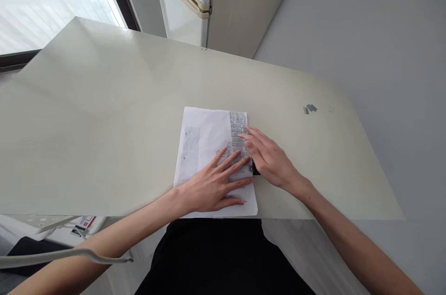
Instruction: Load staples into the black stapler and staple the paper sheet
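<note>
A sheet of white paper [212,123], seemingly on top of others, lies near the front edge of the table. Down its right side runs a band of shiny grey pieces [238,121] set in rows like bricks; I cannot tell what they are made of. My left hand [214,186] rests flat across the paper, fingers spread, some tips on the band's lower part. From the right, my right hand [273,160] reaches the band with fingers stretched out, fingertips touching its edge. Partly hidden beneath that hand is a small black object [256,169].
Several small grey strips [310,108] lie on the pale table [139,100] to the right. Behind the table stands a fridge [188,11] with a cream handle, between a window [59,2] and a grey wall [376,53]. A grey cable [62,254] crosses at lower left.
</note>
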`<state>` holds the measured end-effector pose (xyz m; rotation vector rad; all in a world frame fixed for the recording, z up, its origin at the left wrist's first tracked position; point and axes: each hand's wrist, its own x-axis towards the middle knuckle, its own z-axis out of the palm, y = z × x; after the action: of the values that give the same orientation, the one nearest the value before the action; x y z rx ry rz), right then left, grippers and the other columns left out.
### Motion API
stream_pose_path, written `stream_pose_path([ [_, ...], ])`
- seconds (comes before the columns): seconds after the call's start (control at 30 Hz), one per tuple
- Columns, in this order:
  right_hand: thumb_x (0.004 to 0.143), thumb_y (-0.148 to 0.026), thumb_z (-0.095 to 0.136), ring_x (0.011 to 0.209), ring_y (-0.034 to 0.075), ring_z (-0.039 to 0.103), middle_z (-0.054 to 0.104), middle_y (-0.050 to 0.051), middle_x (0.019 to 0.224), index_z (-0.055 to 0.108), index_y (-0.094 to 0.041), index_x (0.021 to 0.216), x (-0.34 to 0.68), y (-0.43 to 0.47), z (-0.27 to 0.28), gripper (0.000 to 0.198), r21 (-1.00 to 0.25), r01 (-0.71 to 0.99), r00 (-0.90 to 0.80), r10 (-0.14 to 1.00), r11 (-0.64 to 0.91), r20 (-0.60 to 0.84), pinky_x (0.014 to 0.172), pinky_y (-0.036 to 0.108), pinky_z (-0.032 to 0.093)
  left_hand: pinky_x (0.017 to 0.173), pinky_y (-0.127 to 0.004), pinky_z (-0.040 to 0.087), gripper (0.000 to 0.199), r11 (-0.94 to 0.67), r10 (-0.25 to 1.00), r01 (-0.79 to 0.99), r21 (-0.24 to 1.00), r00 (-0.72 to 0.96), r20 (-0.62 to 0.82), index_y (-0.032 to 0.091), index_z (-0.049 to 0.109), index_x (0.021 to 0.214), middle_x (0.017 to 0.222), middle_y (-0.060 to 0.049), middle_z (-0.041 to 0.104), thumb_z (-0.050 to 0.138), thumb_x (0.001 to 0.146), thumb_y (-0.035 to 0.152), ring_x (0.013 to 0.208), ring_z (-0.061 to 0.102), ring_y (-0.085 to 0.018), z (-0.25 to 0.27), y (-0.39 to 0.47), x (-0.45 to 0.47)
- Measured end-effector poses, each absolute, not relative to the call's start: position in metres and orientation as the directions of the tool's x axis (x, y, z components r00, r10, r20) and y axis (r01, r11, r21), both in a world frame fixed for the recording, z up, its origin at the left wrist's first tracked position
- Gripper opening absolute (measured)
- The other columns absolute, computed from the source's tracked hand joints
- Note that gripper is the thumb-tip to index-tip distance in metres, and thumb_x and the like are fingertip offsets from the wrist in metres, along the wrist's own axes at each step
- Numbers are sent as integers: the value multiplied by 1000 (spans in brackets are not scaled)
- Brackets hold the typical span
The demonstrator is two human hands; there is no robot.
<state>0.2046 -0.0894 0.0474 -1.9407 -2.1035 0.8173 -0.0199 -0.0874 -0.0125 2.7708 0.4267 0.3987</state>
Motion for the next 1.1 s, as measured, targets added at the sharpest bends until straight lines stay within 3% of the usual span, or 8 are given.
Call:
stream_pose_path([
  [0.67, 111, -59, 21, 161, 28, 31, 41, -1, 171, 57, -35, 151, 200, -89, 43, 59, -439, 898, -88, 970, -20, -225, 128, 58, 32, 132, -62, 10, 59, -901, 349, 250, 353, 903, 249, 26, 53, 156, 175, -10, 26, 52, 107, 58, 163, 17, -37, -17, -89, -17],
  [0.9, 110, -61, 20, 159, 28, 34, 43, -4, 169, 58, -37, 150, 207, -89, 50, 60, -512, 857, -94, 960, -57, -265, 129, 56, 33, 133, -62, 11, 60, -894, 352, 244, 375, 901, 253, 28, 51, 158, 176, -7, 22, 53, 106, 57, 162, 19, -37, -18, -90, -19],
  [1.1, 110, -62, 20, 159, 29, 36, 43, -4, 169, 58, -37, 150, 206, -90, 46, 61, -499, 864, -77, 966, -58, -247, 129, 57, 33, 132, -62, 12, 58, -896, 357, 259, 360, 903, 238, 27, 53, 157, 176, -10, 24, 50, 107, 56, 162, 19, -36, -16, -91, -20],
])
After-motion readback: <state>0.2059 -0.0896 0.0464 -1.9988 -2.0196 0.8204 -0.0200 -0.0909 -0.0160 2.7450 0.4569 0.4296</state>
